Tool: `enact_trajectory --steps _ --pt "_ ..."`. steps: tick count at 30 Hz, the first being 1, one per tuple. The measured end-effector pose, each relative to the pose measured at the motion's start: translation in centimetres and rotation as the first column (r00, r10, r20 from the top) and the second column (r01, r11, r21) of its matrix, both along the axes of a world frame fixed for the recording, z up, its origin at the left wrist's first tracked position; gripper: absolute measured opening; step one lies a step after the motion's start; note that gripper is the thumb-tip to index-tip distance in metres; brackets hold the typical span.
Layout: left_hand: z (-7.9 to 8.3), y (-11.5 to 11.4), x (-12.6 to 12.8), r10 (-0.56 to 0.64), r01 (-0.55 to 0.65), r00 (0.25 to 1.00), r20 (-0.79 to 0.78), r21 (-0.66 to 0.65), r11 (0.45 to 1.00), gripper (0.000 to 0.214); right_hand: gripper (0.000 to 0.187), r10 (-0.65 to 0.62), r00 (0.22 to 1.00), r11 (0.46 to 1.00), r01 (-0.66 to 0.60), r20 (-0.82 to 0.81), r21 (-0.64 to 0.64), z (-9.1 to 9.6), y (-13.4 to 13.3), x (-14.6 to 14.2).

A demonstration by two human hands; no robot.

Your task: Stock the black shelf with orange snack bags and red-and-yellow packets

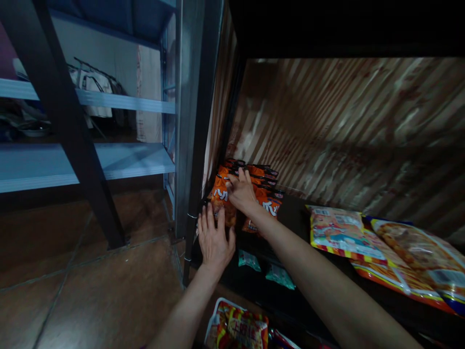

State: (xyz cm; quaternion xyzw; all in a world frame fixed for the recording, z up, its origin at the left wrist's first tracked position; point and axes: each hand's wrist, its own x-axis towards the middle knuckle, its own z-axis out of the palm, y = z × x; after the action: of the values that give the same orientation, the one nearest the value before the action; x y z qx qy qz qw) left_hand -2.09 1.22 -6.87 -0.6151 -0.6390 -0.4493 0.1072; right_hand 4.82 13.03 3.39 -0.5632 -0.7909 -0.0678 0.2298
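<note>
Two rows of orange snack bags (269, 203) with white lettering stand upright at the left end of a dark shelf. The front bag of the left row (221, 191) is between and behind my hands. My left hand (215, 240) lies against its lower front, fingers stretched and apart. Higher up, my right hand (242, 194) reaches over the bag's upper right part, its fingers extended near the top edge. Neither hand is wrapped around a bag. My right hand and forearm hide part of both rows.
Flat snack packets (341, 228) lie on the shelf at right, overlapping a larger bag (417, 247). Green packets (279, 276) sit on the level below, and red-yellow bags (243, 329) lower still. A dark metal post (198, 121) bounds the shelf; a blue rack (138, 162) stands left.
</note>
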Motion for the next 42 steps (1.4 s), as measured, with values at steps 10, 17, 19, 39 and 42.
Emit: enact_trajectory --steps 10,17,19,39,42 --pt "0.0 0.9 0.0 -0.035 0.035 0.998 0.043 0.003 0.999 0.061 0.057 0.014 0.978 0.992 0.013 0.21 -0.124 2.0 7.0 -1.2" --pt "-0.1 1.1 0.1 -0.033 0.033 0.997 0.065 -0.007 0.999 0.062 0.05 0.141 0.951 0.975 -0.086 0.274 -0.203 2.3 8.9 -1.6" --pt "-0.1 1.1 0.1 -0.047 0.048 0.997 0.059 -0.015 0.999 0.062 0.045 0.156 0.949 0.974 -0.102 0.273 -0.204 2.3 8.9 -1.5" --pt "-0.2 1.2 0.8 -0.011 0.011 0.998 0.055 -0.002 1.0 0.061 0.059 0.093 0.96 0.98 -0.041 0.265 -0.193 2.0 9.2 -2.1" --pt "-0.1 1.2 0.8 -0.009 0.01 0.999 0.052 -0.006 1.0 0.062 0.065 0.054 0.963 0.967 0.015 0.262 -0.255 1.9 9.4 -2.3"
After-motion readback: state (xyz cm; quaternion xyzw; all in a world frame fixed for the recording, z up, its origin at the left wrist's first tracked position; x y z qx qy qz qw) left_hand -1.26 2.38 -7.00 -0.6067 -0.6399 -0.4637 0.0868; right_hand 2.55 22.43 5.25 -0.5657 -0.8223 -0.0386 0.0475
